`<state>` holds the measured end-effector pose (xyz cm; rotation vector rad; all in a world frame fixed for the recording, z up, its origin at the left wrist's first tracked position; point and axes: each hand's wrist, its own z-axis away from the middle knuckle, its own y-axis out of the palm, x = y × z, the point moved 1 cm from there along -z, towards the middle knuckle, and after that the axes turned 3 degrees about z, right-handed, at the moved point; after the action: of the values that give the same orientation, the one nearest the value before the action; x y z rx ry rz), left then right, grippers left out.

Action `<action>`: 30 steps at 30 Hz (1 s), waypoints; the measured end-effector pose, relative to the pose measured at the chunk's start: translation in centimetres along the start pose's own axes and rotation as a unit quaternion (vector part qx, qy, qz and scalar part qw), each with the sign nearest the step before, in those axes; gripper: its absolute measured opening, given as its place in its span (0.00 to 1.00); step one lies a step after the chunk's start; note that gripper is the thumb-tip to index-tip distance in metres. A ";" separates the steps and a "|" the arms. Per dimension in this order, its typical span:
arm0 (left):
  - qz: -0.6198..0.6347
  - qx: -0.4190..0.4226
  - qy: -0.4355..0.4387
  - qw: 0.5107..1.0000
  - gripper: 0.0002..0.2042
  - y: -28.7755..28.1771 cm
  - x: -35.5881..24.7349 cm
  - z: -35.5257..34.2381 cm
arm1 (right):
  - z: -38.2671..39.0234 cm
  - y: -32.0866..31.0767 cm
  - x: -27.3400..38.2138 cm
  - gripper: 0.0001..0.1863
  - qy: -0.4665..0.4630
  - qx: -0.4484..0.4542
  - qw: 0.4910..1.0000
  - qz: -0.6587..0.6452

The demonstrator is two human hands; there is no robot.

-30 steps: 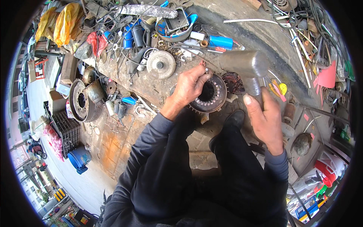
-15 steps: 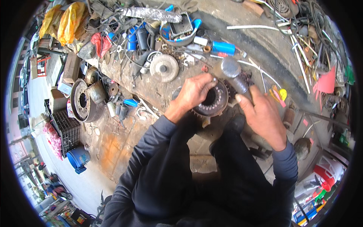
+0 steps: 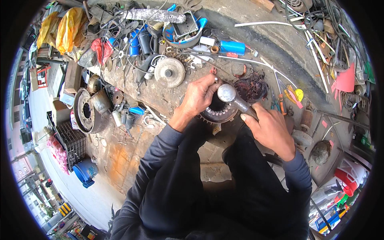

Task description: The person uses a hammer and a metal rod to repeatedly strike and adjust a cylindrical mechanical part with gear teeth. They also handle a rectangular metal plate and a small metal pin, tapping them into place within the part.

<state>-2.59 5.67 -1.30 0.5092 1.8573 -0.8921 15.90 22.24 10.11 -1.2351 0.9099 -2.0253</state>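
Note:
A hammer (image 3: 244, 106) is gripped in my right hand (image 3: 274, 130), its round, worn metal head just right of my left fingertips. My left hand (image 3: 199, 97) is closed in a pinch around a slim metal rod (image 3: 216, 80); only its top end shows above the fingers, so I cannot tell its kind. Below both hands lies a round metal motor stator (image 3: 220, 117), ring-shaped, with slots around its dark central hole. The left hand rests over its upper left rim, and the hammer covers part of its right side. Beside it sits a tangle of dark reddish wire (image 3: 253, 86).
A round metal disc (image 3: 169, 73) lies beyond my left hand. Pliers and a cutter with orange handles (image 3: 282, 105) are to the right. Farther off are a metal bowl (image 3: 188, 43), a blue cylinder (image 3: 233, 47) and white strips. A black crate (image 3: 72, 140) and blue bucket (image 3: 85, 172) stand left.
The hammer has come down and left, from a blurred raised position to beside my left fingertips. The wire tangle now shows more. My left hand keeps its pinch on the rod.

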 end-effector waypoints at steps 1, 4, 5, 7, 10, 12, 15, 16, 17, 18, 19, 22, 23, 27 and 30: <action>-0.005 0.006 0.005 1.000 0.03 0.1 0.0 0.1 | 0.5 -0.1 -0.1 0.17 0.004 -0.001 1.000 -0.018; -0.017 -0.009 -0.006 1.000 0.02 -0.1 -0.2 0.3 | 1.5 -0.7 0.0 0.16 -0.014 -0.084 0.994 -0.069; -0.013 -0.013 -0.011 1.000 0.01 -0.3 -0.2 0.4 | 1.7 -0.9 0.0 0.16 -0.011 -0.102 0.991 -0.086; -0.005 -0.026 -0.023 0.999 0.02 -1.0 -0.3 0.7 | 1.7 -1.0 -0.1 0.16 0.016 -0.104 0.981 -0.161; -0.004 -0.042 -0.028 0.999 0.02 -1.8 -0.5 1.6 | 1.6 -0.8 -0.3 0.16 0.020 -0.123 0.965 -0.231; -0.003 -0.043 -0.046 0.998 0.02 -2.0 -0.4 2.0 | 1.6 -0.5 -0.4 0.16 0.051 -0.110 0.961 -0.248; -0.006 -0.045 -0.054 0.997 0.02 -2.0 -0.3 2.4 | 1.7 -0.2 -0.5 0.15 0.051 -0.102 0.953 -0.282; -0.016 -0.042 -0.059 0.997 0.02 -1.9 -0.3 2.4 | 1.7 -0.2 -0.5 0.15 0.028 -0.113 0.955 -0.271; -0.027 -0.039 -0.061 0.997 0.02 -2.0 -0.3 2.4 | 1.7 -0.3 -0.4 0.15 0.028 -0.112 0.956 -0.269; -0.026 -0.041 -0.062 0.997 0.02 -2.0 -0.4 2.5 | 1.7 -0.3 -0.4 0.15 0.046 -0.103 0.955 -0.274; -0.025 -0.044 -0.062 0.997 0.02 -2.0 -0.5 2.5 | 1.7 -0.3 -0.3 0.15 0.026 -0.112 0.956 -0.269; -0.037 -0.048 -0.061 0.996 0.02 -2.1 -0.7 2.7 | 1.7 -0.4 -0.1 0.15 0.027 -0.116 0.955 -0.273; -0.043 -0.050 -0.059 0.996 0.03 -2.1 -0.7 2.8 | 1.7 -0.3 -0.1 0.15 0.030 -0.113 0.954 -0.275; -0.021 -0.067 -0.056 0.996 0.02 -2.0 -0.5 3.0 | 1.7 0.0 -0.2 0.16 0.052 -0.096 0.951 -0.289; -0.035 -0.065 -0.050 0.996 0.02 -2.0 -0.3 3.1 | 1.7 0.1 -0.3 0.17 0.066 -0.086 0.962 -0.251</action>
<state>-1.99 2.05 -1.14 0.3138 1.8366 -0.8216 17.54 22.02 10.47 -1.5654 0.9156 -2.4893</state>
